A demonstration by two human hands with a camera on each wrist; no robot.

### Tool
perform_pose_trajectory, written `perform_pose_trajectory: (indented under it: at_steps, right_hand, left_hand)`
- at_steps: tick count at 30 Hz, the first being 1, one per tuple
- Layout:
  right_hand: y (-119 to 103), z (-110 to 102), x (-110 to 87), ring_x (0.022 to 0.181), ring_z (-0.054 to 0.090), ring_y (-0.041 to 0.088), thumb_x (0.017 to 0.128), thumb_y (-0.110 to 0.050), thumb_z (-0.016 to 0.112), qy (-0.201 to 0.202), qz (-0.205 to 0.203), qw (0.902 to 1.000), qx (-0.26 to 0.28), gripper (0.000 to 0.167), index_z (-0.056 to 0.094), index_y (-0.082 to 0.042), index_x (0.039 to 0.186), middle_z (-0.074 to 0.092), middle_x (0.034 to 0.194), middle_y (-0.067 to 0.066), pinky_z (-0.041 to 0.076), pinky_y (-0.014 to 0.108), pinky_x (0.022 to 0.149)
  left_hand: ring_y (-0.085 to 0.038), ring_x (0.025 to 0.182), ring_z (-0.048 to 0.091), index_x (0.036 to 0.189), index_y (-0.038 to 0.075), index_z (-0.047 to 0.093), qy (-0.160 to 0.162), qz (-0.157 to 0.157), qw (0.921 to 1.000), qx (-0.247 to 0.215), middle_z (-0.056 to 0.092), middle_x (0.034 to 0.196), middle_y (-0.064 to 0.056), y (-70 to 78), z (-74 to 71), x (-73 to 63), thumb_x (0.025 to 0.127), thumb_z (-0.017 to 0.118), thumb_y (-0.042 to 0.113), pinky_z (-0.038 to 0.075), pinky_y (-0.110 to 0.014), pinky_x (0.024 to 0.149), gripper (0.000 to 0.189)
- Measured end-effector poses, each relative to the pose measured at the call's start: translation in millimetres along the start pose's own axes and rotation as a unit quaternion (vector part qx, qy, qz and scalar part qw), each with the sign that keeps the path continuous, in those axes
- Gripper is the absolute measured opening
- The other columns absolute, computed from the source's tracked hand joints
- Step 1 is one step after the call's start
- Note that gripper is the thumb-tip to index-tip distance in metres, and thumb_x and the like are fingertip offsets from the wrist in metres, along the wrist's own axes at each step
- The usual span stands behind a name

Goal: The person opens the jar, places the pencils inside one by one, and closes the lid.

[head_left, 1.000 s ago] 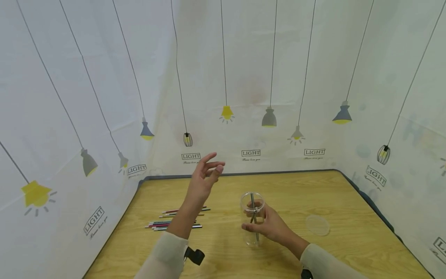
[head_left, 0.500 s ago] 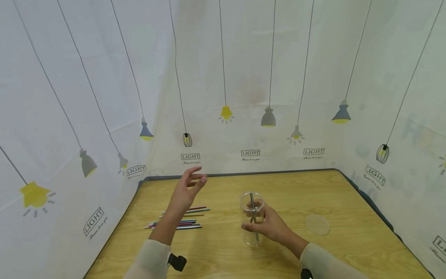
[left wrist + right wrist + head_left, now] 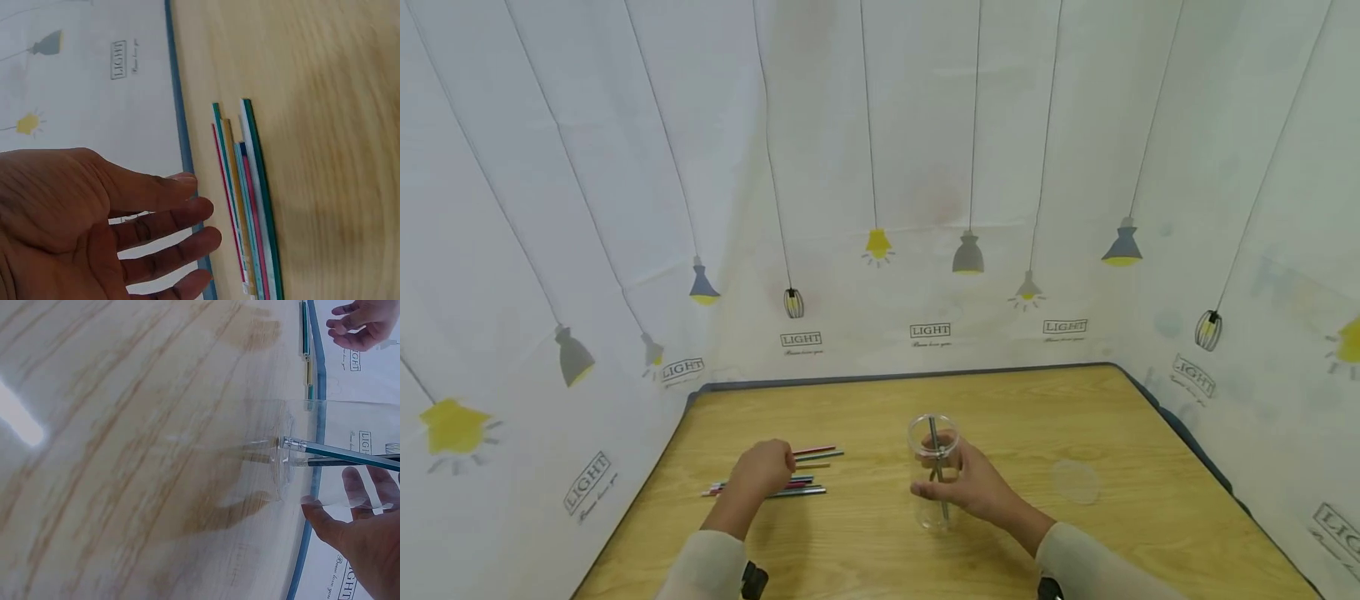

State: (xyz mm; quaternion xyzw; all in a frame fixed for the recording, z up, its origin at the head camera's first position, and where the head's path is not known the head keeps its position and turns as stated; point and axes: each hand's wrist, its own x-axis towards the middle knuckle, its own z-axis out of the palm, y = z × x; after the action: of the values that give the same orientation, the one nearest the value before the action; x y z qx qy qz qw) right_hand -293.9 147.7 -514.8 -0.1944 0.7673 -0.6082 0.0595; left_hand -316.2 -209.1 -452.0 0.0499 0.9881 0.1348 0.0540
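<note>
My right hand grips a clear round jar standing upright on the table, thumb on the near side and fingers round the back. Inside it lean two dark pencils; in the right wrist view the green pencil has its eraser end down. My left hand is over a loose bunch of pencils at the left. In the left wrist view the fingers of that hand are extended and loosely bent, apart from the pencils, with nothing between them. The pencils are red, green, gold, white and pink.
A translucent round disc lies flat on the wood-grain table, right of the jar. White sheets printed with hanging lamps stand round the table's back and sides, with a dark blue edge along the bottom.
My left hand has come down and to the left, from above the table's middle to over the pencils. The right hand keeps holding the jar in place. The head view has shifted slightly.
</note>
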Motion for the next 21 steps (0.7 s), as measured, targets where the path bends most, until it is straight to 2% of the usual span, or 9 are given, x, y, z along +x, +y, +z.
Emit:
perform_pose_trajectory:
  at_steps: [3, 6, 8, 10, 14, 16, 21]
  right_hand:
    - [-1, 2, 1.6, 0.14, 0.065, 0.043, 0.094, -0.027, 0.092, -0.003, -0.004, 1.0, 0.001, 0.073, 0.053, -0.004, 0.151, 0.067, 0.15, 0.024, 0.063, 0.048, 0.107]
    - [-3, 3, 2.2, 0.14, 0.065, 0.042, 0.094, -0.027, 0.092, -0.003, -0.001, 1.0, 0.004, 0.072, 0.054, -0.005, 0.151, 0.067, 0.15, 0.023, 0.063, 0.048, 0.107]
    - [-3, 3, 2.4, 0.14, 0.065, 0.042, 0.094, -0.027, 0.092, -0.004, -0.001, 1.0, 0.004, 0.072, 0.054, -0.005, 0.151, 0.067, 0.15, 0.022, 0.064, 0.048, 0.106]
    - [-3, 3, 2.8, 0.14, 0.064, 0.042, 0.094, -0.028, 0.092, -0.004, 0.0, 1.0, 0.001, 0.072, 0.054, -0.006, 0.151, 0.067, 0.15, 0.022, 0.064, 0.047, 0.106]
    - [-2, 2, 3.0, 0.14, 0.065, 0.043, 0.094, -0.029, 0.092, 0.0, 0.002, 1.0, -0.005, 0.072, 0.054, -0.006, 0.15, 0.067, 0.15, 0.022, 0.064, 0.047, 0.106]
    - [-1, 2, 2.8, 0.14, 0.064, 0.043, 0.094, -0.03, 0.093, 0.002, 0.006, 1.0, -0.005, 0.072, 0.054, -0.006, 0.15, 0.067, 0.15, 0.023, 0.063, 0.048, 0.107]
    - [0, 1, 1.4, 0.141, 0.065, 0.043, 0.093, -0.029, 0.093, 0.006, 0.019, 0.9998, -0.002, 0.074, 0.054, -0.005, 0.151, 0.067, 0.149, 0.024, 0.063, 0.048, 0.107]
  left_hand:
    - [-0.02, 0.076, 0.057, 0.078, 0.009, 0.067, 0.006, -0.017, 0.999, 0.04, 0.066, 0.083, -0.004, -7.1, 3.7, -3.0, 0.1, 0.065, 0.003, 0.053, -0.04, 0.069, 0.023]
    - [-0.021, 0.07, 0.046, 0.065, 0.012, 0.056, 0.002, -0.029, 0.9983, 0.051, 0.058, 0.076, -0.005, -11.4, 7.7, -5.3, 0.095, 0.063, 0.0, 0.041, -0.038, 0.062, 0.032]
    - [-0.022, 0.07, 0.047, 0.063, 0.014, 0.055, -0.001, -0.034, 0.9979, 0.056, 0.059, 0.077, -0.005, -12.4, 10.0, -5.9, 0.092, 0.065, -0.001, 0.041, -0.038, 0.062, 0.034]
    - [-0.023, 0.071, 0.05, 0.064, 0.013, 0.059, -0.002, -0.036, 0.9979, 0.054, 0.063, 0.079, -0.006, -13.2, 12.2, -4.8, 0.09, 0.067, -0.001, 0.045, -0.04, 0.063, 0.031]
    - [-0.024, 0.081, 0.063, 0.078, 0.013, 0.073, 0.002, -0.028, 0.998, 0.056, 0.073, 0.089, -0.006, -16.2, 17.6, 0.9, 0.091, 0.074, 0.001, 0.059, -0.049, 0.075, 0.018]
    - [-0.025, 0.084, 0.066, 0.084, 0.013, 0.075, 0.006, -0.022, 0.9981, 0.057, 0.075, 0.092, -0.006, -19.3, 21.6, 4.4, 0.09, 0.078, 0.002, 0.061, -0.052, 0.079, 0.013]
    - [-0.024, 0.084, 0.064, 0.087, 0.012, 0.072, 0.027, -0.016, 0.9979, 0.056, 0.072, 0.092, -0.006, -26.0, 31.0, 11.0, 0.088, 0.081, 0.0, 0.06, -0.05, 0.078, 0.015]
